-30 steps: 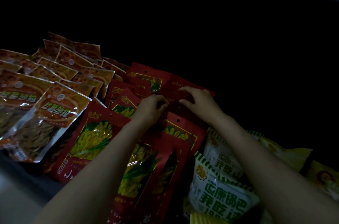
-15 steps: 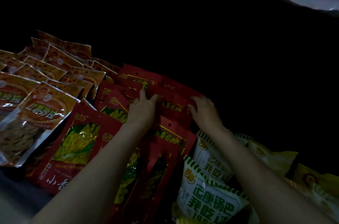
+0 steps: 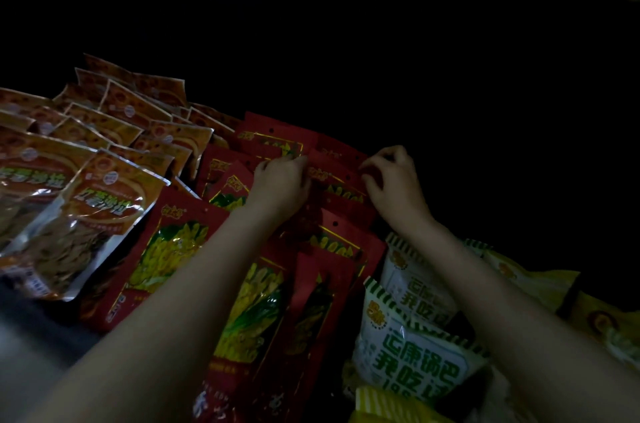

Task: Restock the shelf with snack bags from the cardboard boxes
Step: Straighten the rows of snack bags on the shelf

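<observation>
Item: red snack bags (image 3: 332, 180), overlapped in a row at 12 o'clock, long axes running from 12 to 6. My left hand (image 3: 280, 187) and my right hand (image 3: 393, 185) pinch the rear bag's upper edge, equally near.

Both hands have curled since a second ago: the left hand (image 3: 281, 181) and right hand (image 3: 393, 180) now pinch the red snack bag (image 3: 337, 176) by its top corners.

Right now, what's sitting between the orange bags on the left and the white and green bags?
The head view shows overlapping red snack bags filling that stretch, with the left hand on them.
</observation>
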